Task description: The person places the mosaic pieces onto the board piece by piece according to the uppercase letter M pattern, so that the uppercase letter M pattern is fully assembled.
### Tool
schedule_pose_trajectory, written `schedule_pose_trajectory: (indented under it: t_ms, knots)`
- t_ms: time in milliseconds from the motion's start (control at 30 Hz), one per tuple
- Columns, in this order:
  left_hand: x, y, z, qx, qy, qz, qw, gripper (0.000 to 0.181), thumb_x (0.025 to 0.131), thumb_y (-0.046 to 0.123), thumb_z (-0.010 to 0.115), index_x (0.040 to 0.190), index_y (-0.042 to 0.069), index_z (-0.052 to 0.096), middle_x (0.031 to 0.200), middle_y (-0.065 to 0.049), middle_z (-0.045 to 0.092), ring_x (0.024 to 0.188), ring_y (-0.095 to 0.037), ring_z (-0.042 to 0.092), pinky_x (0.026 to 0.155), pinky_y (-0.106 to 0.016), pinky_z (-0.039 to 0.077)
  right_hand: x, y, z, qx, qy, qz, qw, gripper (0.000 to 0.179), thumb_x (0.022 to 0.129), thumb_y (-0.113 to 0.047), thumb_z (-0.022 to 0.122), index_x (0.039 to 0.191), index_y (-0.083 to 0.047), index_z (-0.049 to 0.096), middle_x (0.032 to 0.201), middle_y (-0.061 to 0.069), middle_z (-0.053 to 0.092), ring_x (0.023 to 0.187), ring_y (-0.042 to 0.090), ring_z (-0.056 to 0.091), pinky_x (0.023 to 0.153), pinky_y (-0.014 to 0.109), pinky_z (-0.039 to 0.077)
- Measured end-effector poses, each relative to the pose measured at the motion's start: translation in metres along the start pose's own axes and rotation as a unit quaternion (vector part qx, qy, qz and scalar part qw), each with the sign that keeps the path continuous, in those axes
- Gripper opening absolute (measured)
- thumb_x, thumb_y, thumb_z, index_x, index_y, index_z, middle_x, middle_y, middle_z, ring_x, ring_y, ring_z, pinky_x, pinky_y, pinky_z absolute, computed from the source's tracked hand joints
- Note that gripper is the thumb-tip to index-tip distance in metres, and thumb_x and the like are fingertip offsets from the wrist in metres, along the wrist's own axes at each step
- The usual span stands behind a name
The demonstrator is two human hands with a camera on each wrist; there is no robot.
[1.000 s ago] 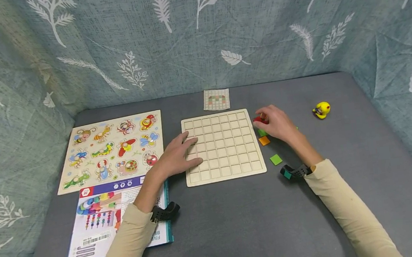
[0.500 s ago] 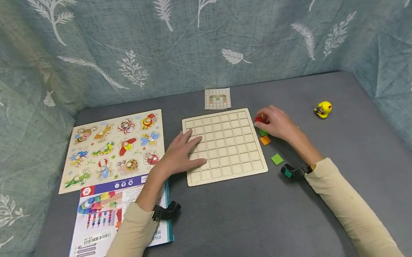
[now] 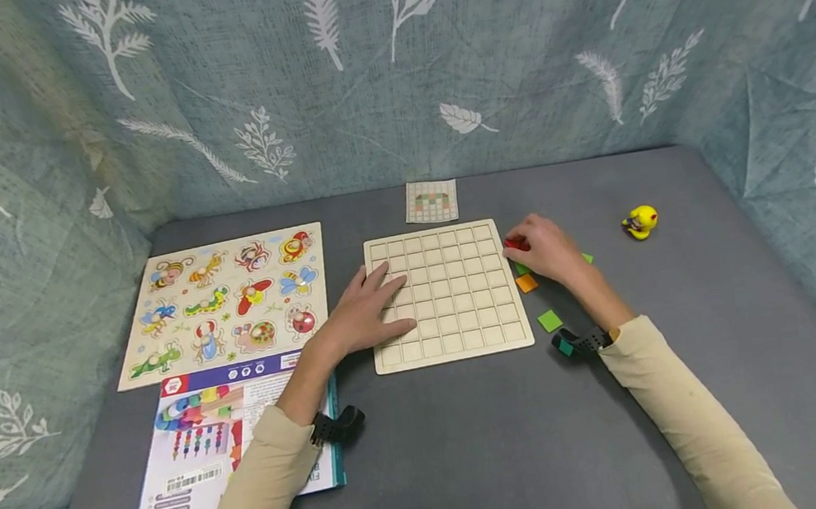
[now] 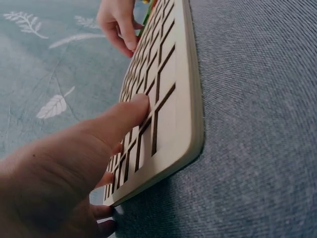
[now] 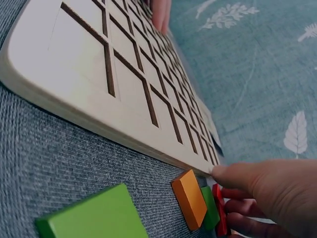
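The dark table (image 3: pixel 443 442) holds the board (image 3: pixel 457 292), and I see the left hand (image 3: pixel 367 308) spread on it, fingers straight. Beside the board, the right hand (image 3: pixel 545 250) has bent fingers at a red block (image 3: pixel 515 244); I can't tell if it grips. The green block (image 5: pixel 210 207) is so close it might get bumped.

Left hand (image 3: pixel 364 313) spread, palm down; right hand (image 3: pixel 543 247), fingers curled.

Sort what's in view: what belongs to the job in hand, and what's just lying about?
Likely in the job:
grid board, under the left hand
red piece, at the right hand
orange tile, green tiles nearby
pattern card

Apparently just lying about:
insect puzzle
printed box
yellow toy
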State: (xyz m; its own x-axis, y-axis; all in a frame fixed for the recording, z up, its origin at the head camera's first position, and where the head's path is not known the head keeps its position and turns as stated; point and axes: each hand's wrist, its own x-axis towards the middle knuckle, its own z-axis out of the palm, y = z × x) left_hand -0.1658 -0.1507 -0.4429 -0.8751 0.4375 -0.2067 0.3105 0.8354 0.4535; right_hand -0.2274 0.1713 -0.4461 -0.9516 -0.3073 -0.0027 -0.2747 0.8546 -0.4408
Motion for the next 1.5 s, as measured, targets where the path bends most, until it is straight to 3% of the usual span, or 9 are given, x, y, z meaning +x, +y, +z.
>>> schedule_pose_trajectory:
  t_ms: [367, 633, 900, 1233, 1500]
  knots:
    - [-0.003, -0.004, -0.002, -0.003, -0.012, 0.006, 0.9999, 0.074, 0.091, 0.048, 0.062, 0.152, 0.017, 0.034, 0.164, -0.013, 0.015, 0.151, -0.043, 0.003, 0.118, -0.061, 0.018, 0.001, -0.007, 0.002, -0.036, -0.003, 0.005, 0.9993, 0.026, 0.093, -0.012, 0.064, 0.115, 0.003, 0.069, 0.108, 0.020, 0.058, 0.092, 0.032, 0.057, 0.074, 0.040, 0.050]
    - [-0.004, -0.005, -0.003, 0.000, -0.015, 0.010, 0.9998, 0.074, 0.092, 0.048, 0.062, 0.152, 0.016, 0.034, 0.164, -0.012, 0.015, 0.150, -0.044, 0.005, 0.118, -0.061, 0.019, 0.000, -0.008, 0.002, -0.056, 0.006, 0.002, 0.9984, 0.023, 0.091, -0.013, 0.068, 0.109, 0.001, 0.072, 0.094, 0.017, 0.060, 0.078, 0.026, 0.051, 0.064, 0.032, 0.038]
    - [-0.005, -0.010, -0.007, -0.008, -0.019, 0.021, 0.9996, 0.074, 0.091, 0.046, 0.063, 0.152, 0.017, 0.034, 0.164, -0.010, 0.016, 0.151, -0.041, 0.005, 0.118, -0.059, 0.020, -0.002, -0.006, 0.001, -0.064, 0.027, -0.022, 0.9973, 0.013, 0.089, -0.013, 0.070, 0.095, -0.001, 0.074, 0.083, 0.014, 0.061, 0.074, 0.025, 0.048, 0.068, 0.036, 0.038]
    - [-0.009, -0.016, -0.009, -0.041, -0.035, 0.035, 0.9979, 0.077, 0.088, 0.044, 0.068, 0.152, 0.016, 0.035, 0.163, -0.008, 0.019, 0.152, -0.036, 0.006, 0.118, -0.058, 0.022, -0.008, -0.004, 0.003, -0.061, 0.029, -0.022, 0.9975, 0.014, 0.089, -0.015, 0.071, 0.092, -0.002, 0.074, 0.089, 0.016, 0.063, 0.078, 0.027, 0.053, 0.067, 0.037, 0.041]
    - [-0.008, -0.019, -0.011, -0.046, -0.027, 0.030, 0.9982, 0.081, 0.088, 0.043, 0.069, 0.153, 0.012, 0.032, 0.164, -0.009, 0.017, 0.152, -0.035, 0.007, 0.119, -0.058, 0.020, -0.005, -0.005, 0.005, -0.067, 0.043, -0.024, 0.9965, 0.015, 0.088, -0.016, 0.071, 0.090, -0.002, 0.074, 0.085, 0.015, 0.062, 0.075, 0.027, 0.052, 0.066, 0.037, 0.040]
